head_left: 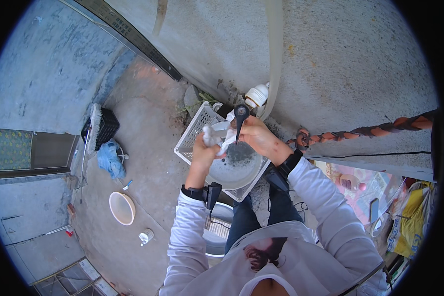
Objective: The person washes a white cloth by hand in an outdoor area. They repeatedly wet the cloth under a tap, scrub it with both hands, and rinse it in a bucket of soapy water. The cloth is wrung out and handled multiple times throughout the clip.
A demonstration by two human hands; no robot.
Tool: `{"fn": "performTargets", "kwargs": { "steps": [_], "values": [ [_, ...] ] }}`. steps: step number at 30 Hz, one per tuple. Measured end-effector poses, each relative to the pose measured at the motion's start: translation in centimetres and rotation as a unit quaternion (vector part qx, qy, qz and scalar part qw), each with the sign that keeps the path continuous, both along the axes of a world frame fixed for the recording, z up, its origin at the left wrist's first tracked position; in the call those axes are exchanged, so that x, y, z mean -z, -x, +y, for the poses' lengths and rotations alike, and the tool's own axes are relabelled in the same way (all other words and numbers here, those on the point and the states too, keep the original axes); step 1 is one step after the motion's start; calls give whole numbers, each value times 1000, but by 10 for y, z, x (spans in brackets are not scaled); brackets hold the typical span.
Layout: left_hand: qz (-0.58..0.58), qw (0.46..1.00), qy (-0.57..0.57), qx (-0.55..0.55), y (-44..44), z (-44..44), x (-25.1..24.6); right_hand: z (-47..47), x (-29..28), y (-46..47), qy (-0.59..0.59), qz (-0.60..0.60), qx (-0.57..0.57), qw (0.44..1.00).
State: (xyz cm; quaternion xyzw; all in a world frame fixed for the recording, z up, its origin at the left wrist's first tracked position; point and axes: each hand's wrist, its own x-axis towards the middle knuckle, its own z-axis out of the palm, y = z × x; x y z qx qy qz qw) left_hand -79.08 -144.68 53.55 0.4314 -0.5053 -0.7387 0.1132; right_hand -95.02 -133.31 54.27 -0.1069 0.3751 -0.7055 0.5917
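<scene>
A wet white cloth (227, 142) stretches between my two hands above a round pale basin (225, 181). My left hand (203, 151) grips a bunched part of it. On the right, my right hand (259, 135) pinches the other side, close beside a black tap lever (241, 113) that partly covers the cloth. Grey, cloudy water (240, 159) with dark specks lies in the basin. The basin sits in an upturned-looking white plastic crate (190, 140) with slotted walls; whether it rests on or inside it, I cannot tell.
A white pipe fitting (257, 95) and hose (273, 55) run along the wall. By my legs stands a tub (227, 211) holding a washboard (217, 226). Leftward are a cream basin (122, 208), blue plastic bag (111, 159) and black crate (109, 124). A wrapped rope (355, 134) crosses at right.
</scene>
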Motion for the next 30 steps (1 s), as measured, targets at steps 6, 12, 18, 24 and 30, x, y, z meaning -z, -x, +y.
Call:
{"fn": "performTargets", "kwargs": {
  "steps": [6, 12, 18, 24, 30],
  "values": [
    [-178, 905, 342, 178, -2, 13, -11, -6, -11, -4, 5, 19, -15, 1000],
    [164, 982, 63, 72, 5, 11, -11, -5, -14, 0, 37, 94, -58, 993],
    [-7, 980, 171, 104, 8, 14, -16, -6, -4, 9, 31, 261, -60, 963],
    [58, 977, 202, 34, 8, 17, -22, -9, 7, 17, -189, 501, -46, 843],
    [138, 986, 90, 7, 1, 9, -2, -10, 1, 0, -63, 4, 119, 991]
  ]
}}
